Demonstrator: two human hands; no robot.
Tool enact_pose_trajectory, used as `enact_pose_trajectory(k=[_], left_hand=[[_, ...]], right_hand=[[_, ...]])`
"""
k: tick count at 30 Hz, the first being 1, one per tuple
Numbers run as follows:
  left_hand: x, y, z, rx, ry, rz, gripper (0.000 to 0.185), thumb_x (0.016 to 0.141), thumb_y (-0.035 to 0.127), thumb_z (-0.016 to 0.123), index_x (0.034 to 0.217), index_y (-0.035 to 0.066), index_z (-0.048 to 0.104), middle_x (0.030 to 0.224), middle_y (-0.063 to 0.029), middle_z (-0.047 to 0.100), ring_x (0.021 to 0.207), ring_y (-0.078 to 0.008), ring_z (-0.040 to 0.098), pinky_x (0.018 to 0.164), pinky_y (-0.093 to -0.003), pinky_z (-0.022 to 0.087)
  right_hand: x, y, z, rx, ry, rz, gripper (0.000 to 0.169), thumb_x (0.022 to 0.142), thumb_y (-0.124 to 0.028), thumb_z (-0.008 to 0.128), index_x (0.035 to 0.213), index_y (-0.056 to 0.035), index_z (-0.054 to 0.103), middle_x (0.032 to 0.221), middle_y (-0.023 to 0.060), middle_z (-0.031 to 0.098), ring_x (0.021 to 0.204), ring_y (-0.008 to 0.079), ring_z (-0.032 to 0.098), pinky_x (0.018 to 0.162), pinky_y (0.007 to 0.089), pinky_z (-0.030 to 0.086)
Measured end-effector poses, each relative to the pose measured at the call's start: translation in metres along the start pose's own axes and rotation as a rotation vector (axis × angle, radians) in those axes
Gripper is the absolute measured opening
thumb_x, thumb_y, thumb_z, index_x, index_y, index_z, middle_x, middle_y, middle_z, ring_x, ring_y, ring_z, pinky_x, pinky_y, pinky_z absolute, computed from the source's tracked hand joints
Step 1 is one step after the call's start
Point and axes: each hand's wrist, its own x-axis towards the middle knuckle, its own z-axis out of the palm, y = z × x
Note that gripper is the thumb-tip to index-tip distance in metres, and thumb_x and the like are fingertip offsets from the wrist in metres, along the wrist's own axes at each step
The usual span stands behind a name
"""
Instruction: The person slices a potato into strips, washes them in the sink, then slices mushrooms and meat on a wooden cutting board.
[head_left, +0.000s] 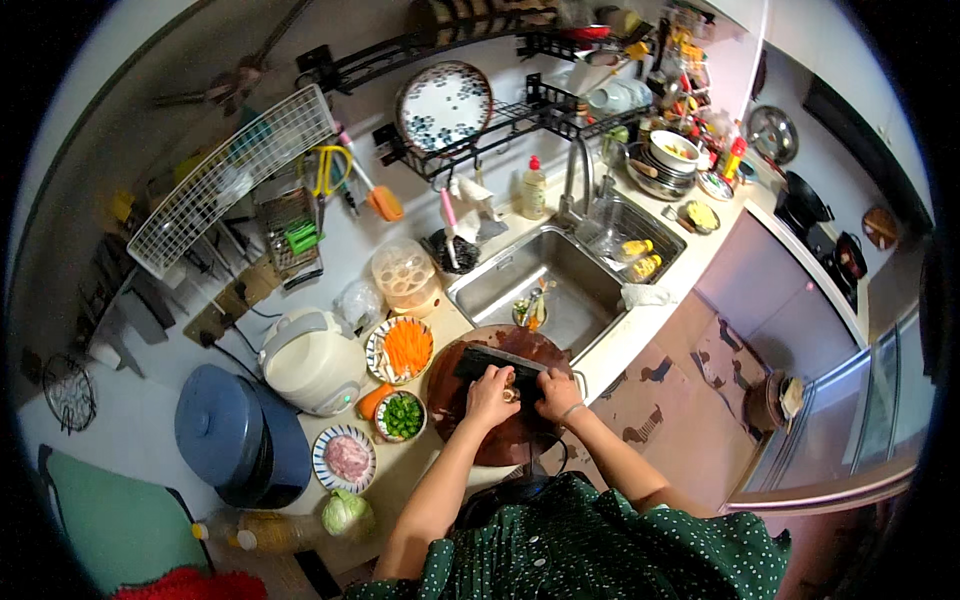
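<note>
A dark, broad-bladed cleaver (487, 361) lies across a round wooden chopping board (457, 420). My left hand (493, 397) is at the blade, with brown pieces of food (511, 390), perhaps mushroom, at its fingertips. At the right end of the cleaver, my right hand (559, 396) has its fingers closed around it; the handle is hidden under the hand. To the left of the board stand a plate of carrot strips with paler strips (406, 348), a bowl of chopped green vegetable (400, 416), an orange carrot piece (373, 402) and a plate of pale pink meat (347, 458).
Beyond the board is a steel sink (495, 289) holding a small strainer of scraps (531, 309). A rice cooker (311, 364), an egg steamer (406, 274), a blue bin (225, 435) and a cabbage (347, 514) stand at the left. Stacked bowls (663, 169) are at the back right.
</note>
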Motion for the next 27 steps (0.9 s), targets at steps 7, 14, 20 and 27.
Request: enact_pose_trajectory(k=[7,14,20,27], left_hand=[[-0.002,0.0,0.012,0.121,0.022,0.032,0.075,0.062,0.036,0.08,0.127,0.015,0.048,0.112,-0.007,0.048,0.106,-0.0294,0.05,0.087,-0.0458,0.039],[-0.028,-0.037,-0.008,0.02,0.365,0.029,0.063,0.072,0.046,0.073,0.119,0.008,0.055,0.11,-0.0122,0.049,0.104,-0.0328,0.051,0.084,-0.042,0.045],[-0.048,-0.051,-0.002,-0.063,0.143,-0.102,0.039,0.074,0.024,0.074,0.107,0.008,0.062,0.094,-0.0112,0.056,0.086,-0.0296,0.06,0.075,-0.0382,0.05],[-0.025,-0.04,0.003,-0.17,0.216,-0.144,0.04,0.071,0.019,0.076,0.108,0.01,0.063,0.097,-0.0127,0.061,0.091,-0.032,0.059,0.079,-0.0385,0.049]], right_hand=[[-0.001,-0.001,0.003,0.066,-0.023,-0.024,0.045,0.065,-0.022,0.075,0.1,-0.0058,0.051,0.096,0.0164,0.056,0.096,0.0362,0.056,0.079,0.0443,0.048],[0.005,0.009,-0.01,-0.032,-0.038,0.049,0.044,0.065,-0.019,0.075,0.1,-0.0055,0.052,0.101,0.0173,0.057,0.1,0.0348,0.055,0.084,0.0432,0.047],[0.008,0.021,0.003,-0.015,-0.039,0.029,0.044,0.064,-0.018,0.074,0.1,-0.0075,0.052,0.1,0.0157,0.056,0.1,0.034,0.054,0.083,0.0433,0.046],[0.006,0.021,0.003,-0.006,-0.028,-0.016,0.045,0.067,-0.017,0.072,0.107,-0.0084,0.051,0.098,0.0149,0.056,0.098,0.0345,0.055,0.08,0.0448,0.048]])
